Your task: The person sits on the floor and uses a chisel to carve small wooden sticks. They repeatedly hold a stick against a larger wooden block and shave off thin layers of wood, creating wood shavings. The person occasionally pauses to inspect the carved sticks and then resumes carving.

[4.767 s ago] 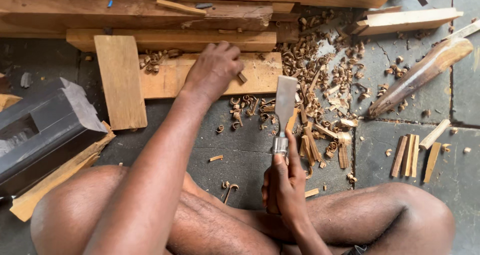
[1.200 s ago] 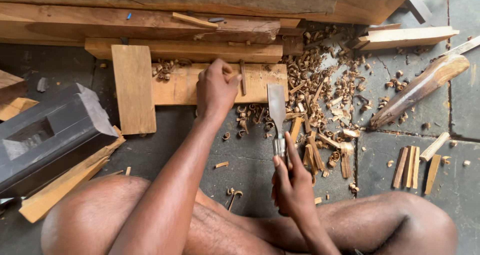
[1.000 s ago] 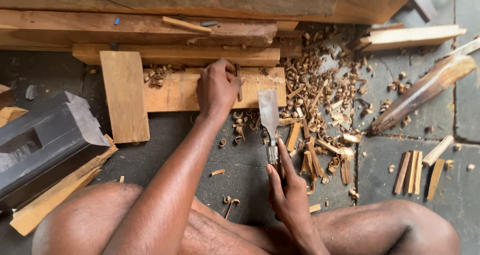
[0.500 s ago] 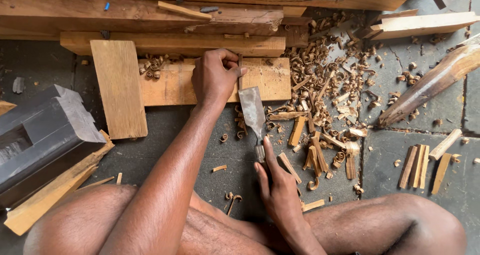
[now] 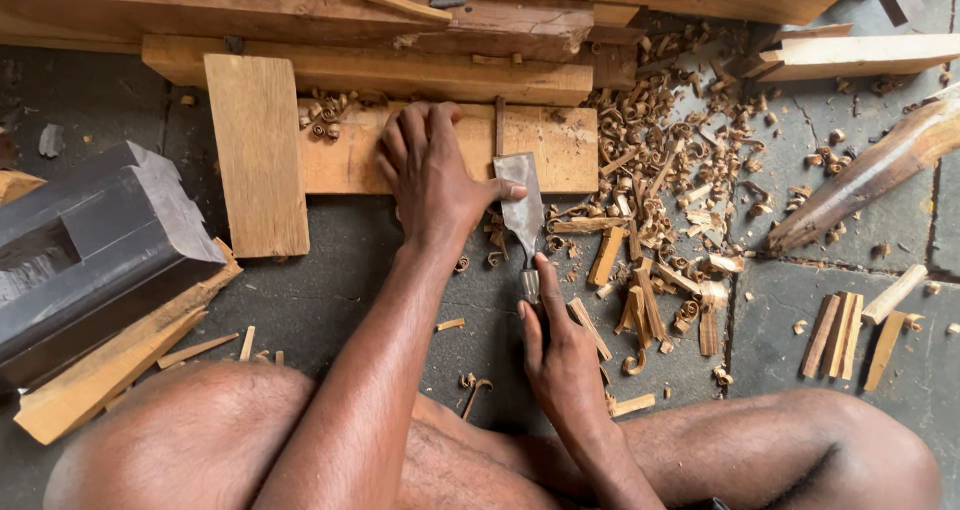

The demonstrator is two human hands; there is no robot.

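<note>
This is a wood workshop, set up on the floor; the ground is dark stone slabs [image 5: 820, 300] with cracks between them; curly wood shavings [image 5: 660, 180] lie all over; long planks [image 5: 300, 10] are stacked at the top, and a flat board [image 5: 255, 150] lies by them; small cut sticks [image 5: 850, 330] sit in a little pile; a person sits on the ground with a wide chisel [image 5: 522, 210] among the chips.

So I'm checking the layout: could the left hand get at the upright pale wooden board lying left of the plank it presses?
Probably yes: the left hand rests on the flat plank, and the pale board lies just beside it, with nothing between.
</note>
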